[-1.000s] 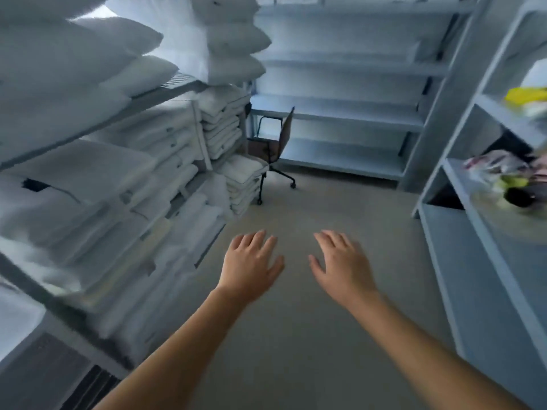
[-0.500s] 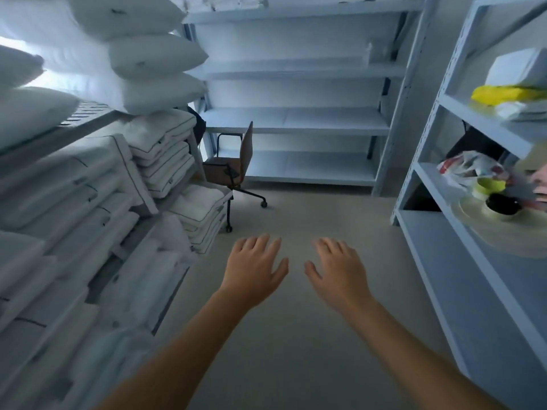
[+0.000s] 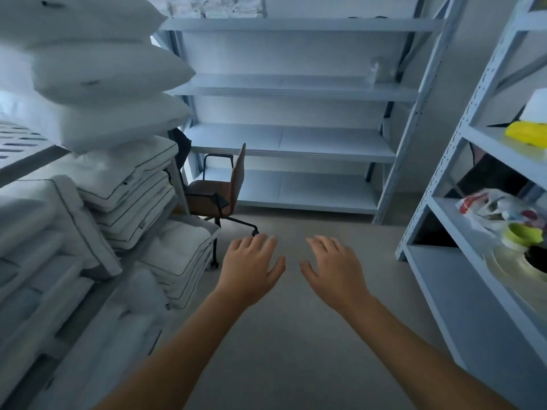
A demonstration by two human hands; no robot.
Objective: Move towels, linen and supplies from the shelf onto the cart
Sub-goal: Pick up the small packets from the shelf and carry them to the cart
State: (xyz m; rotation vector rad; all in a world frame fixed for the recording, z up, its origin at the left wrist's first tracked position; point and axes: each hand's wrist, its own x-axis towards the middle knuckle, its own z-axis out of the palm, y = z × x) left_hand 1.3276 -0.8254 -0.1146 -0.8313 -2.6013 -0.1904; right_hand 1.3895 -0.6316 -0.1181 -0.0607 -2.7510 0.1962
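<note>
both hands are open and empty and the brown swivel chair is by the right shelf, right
No: the head view shows the brown swivel chair by the left grey shelf of folded white linen. Left hand and right hand are open and empty.

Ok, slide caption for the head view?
Left hand and right hand held out open and empty, stacked pillows at left, brown chair ahead.

- One head-worn cam is looking forward and down the aisle, facing the back shelving (image 3: pixel 293 143).
- Left hand (image 3: pixel 251 270) and right hand (image 3: pixel 333 272) are sitting close, mid-frame.
- Wide lens is bowing the right rack (image 3: pixel 461 291).
</note>
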